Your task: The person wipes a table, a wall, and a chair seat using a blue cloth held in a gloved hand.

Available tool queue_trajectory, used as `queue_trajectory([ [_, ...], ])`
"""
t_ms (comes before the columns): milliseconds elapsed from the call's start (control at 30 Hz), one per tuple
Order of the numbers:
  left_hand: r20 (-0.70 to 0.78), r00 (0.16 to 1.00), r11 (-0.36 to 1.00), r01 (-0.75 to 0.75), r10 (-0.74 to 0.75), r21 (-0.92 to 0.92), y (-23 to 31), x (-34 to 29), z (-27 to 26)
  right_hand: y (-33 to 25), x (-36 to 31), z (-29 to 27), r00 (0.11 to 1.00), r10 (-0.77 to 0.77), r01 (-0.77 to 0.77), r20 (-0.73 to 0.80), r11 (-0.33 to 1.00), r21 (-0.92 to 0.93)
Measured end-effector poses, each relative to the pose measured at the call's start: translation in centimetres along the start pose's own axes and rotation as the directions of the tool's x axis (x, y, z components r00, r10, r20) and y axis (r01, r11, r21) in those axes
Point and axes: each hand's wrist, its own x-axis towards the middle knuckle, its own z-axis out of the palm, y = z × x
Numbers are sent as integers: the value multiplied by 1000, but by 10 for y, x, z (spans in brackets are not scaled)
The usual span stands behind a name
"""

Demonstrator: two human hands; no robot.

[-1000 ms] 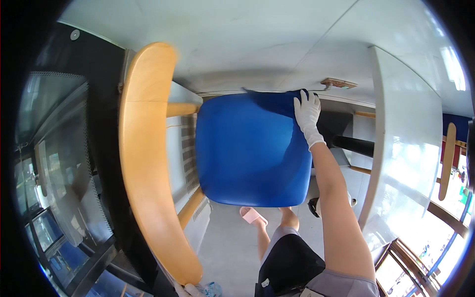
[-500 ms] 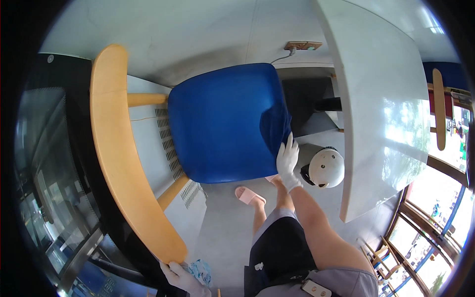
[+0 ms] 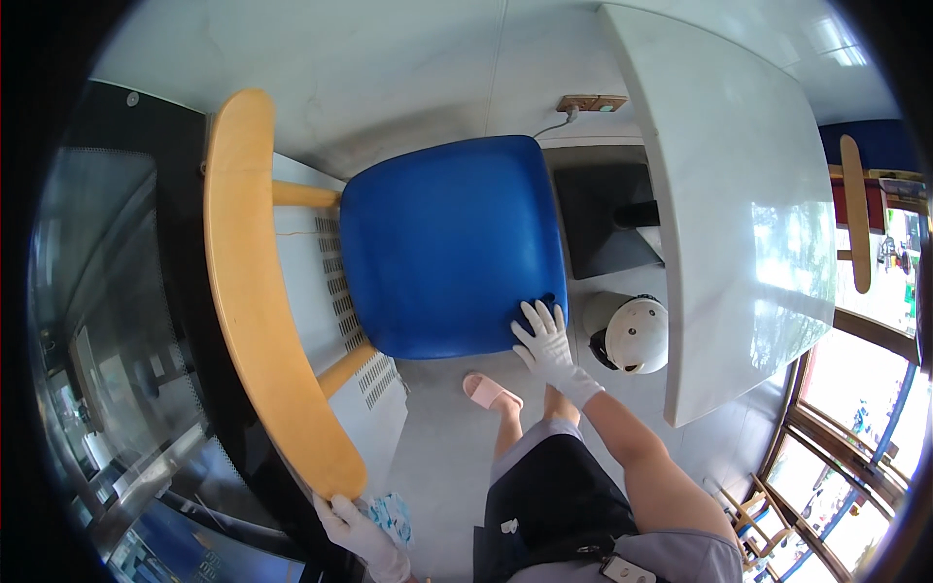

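A chair with a blue padded seat point(image 3: 447, 243) and a curved light-wood backrest point(image 3: 253, 262) stands before me, its back at the left. My right hand point(image 3: 549, 348), in a white glove, lies on the seat's near right corner with fingers spread. Dark blue material, perhaps a cloth, shows at its fingertips, mostly hidden beneath the hand. At the near end of the backrest, my gloved left hand point(image 3: 352, 530) grips the wood, some fingers out of sight. Beside it is a light-blue and white patterned cloth point(image 3: 392, 518).
A white tabletop point(image 3: 729, 214) extends at the right above a black pedestal base point(image 3: 607, 219). Below its edge stands a white round-lidded container point(image 3: 637, 333). A wall outlet point(image 3: 591, 103) holds a plug. Dark glass point(image 3: 107, 291) fills the left side; a vented white panel point(image 3: 374, 428) stands behind the backrest.
My right hand has slid from the seat's right edge toward me and left onto its corner; the dark material moved with it. The left hand remains at the backrest.
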Motion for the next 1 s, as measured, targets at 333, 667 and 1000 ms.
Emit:
queue_trajectory([
  [333, -33, 995, 993, -96, 98, 70, -9, -2, 2, 123, 268, 9, 884, 101, -203, -455, 963, -179],
  [667, -73, 997, 991, -23, 33, 128, -15, -8, -5, -24, 58, 68, 983, 18, -38, -181, 994, -107],
  [1000, -70, 986, 964, -135, 154, 231, -11, -3, 5, 88, 270, 8, 842, 147, -282, -518, 940, -192],
])
